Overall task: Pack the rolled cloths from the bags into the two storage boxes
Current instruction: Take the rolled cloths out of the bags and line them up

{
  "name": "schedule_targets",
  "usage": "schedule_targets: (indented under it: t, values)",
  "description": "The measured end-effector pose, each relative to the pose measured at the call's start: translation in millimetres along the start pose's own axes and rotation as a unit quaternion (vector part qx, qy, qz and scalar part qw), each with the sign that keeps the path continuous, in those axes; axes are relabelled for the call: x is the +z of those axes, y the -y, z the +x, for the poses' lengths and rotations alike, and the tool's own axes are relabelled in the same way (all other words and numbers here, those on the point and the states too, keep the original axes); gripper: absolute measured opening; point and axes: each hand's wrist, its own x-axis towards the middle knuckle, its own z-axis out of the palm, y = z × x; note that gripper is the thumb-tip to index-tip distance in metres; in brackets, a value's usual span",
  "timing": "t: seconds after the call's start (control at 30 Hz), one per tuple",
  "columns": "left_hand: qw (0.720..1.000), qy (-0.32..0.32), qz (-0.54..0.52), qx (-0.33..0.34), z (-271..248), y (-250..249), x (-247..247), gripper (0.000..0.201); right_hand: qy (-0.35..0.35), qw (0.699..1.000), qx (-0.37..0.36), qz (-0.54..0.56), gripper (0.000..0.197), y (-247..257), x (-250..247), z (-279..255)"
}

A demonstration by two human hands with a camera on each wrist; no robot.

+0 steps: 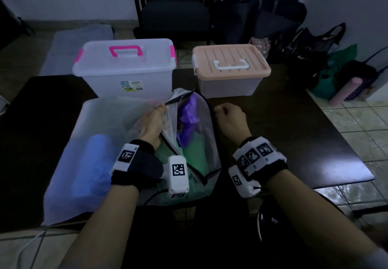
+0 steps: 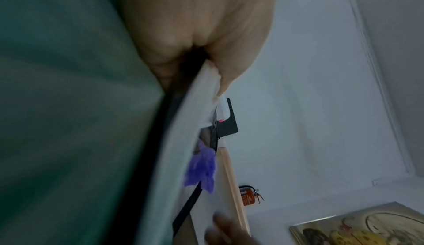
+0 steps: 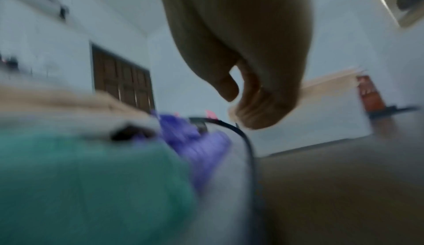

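An unzipped translucent zip bag lies on the dark table, showing a purple cloth and a green cloth. My left hand grips the bag's left opening edge and holds it up. In the left wrist view, the left hand pinches the white flap, with green cloth and purple cloth beside it. My right hand hovers curled just right of the bag, holding nothing visible; the blurred right wrist view shows the right hand likewise. A second bag holds a blue roll.
At the table's far side stand a clear storage box with pink handle and a storage box with a peach lid, both lidded. A dark chair and several bags are on the floor behind. The table's edge is near on the right.
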Motion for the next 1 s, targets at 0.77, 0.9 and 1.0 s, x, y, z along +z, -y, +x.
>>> schedule_targets:
  t: [0.77,0.9,1.0]
  values:
    - [0.998,0.032,-0.042,0.029,0,2,3,0.018,0.197,0.922,0.187,0.277,0.033,35,41,24]
    - [0.997,0.037,-0.059,0.038,0,3,3,0.021,0.182,0.928,0.179,0.273,0.020,35,43,27]
    - [0.996,0.040,-0.071,0.027,1,3,3,0.021,0.154,0.925,0.177,0.299,0.019,33,46,29]
